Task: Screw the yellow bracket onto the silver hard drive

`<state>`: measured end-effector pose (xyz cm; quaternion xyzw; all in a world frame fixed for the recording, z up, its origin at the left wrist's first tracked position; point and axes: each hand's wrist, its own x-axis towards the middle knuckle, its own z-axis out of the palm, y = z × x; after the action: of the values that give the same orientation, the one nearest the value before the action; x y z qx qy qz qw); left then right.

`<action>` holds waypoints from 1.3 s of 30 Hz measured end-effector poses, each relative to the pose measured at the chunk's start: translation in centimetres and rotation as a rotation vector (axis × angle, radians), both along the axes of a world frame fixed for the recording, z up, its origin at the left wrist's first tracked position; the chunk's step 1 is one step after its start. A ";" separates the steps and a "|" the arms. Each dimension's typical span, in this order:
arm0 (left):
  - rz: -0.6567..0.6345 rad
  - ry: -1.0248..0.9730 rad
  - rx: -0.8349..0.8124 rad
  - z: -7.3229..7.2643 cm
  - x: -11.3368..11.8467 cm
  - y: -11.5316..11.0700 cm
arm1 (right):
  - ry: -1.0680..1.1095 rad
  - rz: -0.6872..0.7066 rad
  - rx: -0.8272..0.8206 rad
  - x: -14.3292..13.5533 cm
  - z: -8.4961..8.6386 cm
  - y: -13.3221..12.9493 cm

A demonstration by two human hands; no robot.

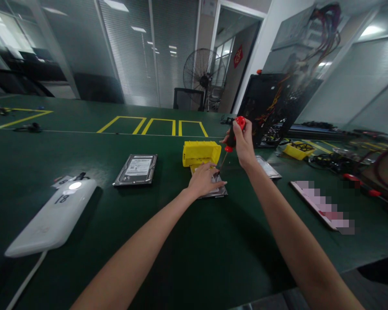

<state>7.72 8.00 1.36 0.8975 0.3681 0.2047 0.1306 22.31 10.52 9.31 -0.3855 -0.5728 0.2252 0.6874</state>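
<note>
Okay, frame centre: right hand (242, 140) clamped round red-black screwdriver (232, 138), left hand (203, 180) spread-fingered on hard drive (218, 192), presumably bracing it.

Hard drive (217, 192) apparently before box (202, 150)

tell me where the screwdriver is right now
In the head view, the screwdriver is right of centre, in the right hand, slanting down toward the drive under the left hand, just right of the yellow bin.

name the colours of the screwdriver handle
The screwdriver handle is red and black, best seen in the head view.
</note>
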 end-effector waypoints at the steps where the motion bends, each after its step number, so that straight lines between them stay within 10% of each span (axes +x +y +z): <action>1: -0.001 -0.004 0.002 0.0 0.0 0.0 | -0.002 0.002 0.007 0.0 0.1 0.0; 22: 0.001 -0.022 0.040 -0.5 0.0 0.4 | -0.084 -0.139 0.115 -0.3 -0.6 2.0; 39: -0.002 -0.038 0.052 -0.6 0.1 0.4 | 0.174 0.172 0.152 0.2 1.5 2.2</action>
<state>7.85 8.43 0.76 0.8970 0.3592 0.2309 0.1144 22.47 12.71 10.81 -0.2610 -0.5573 0.2716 0.7399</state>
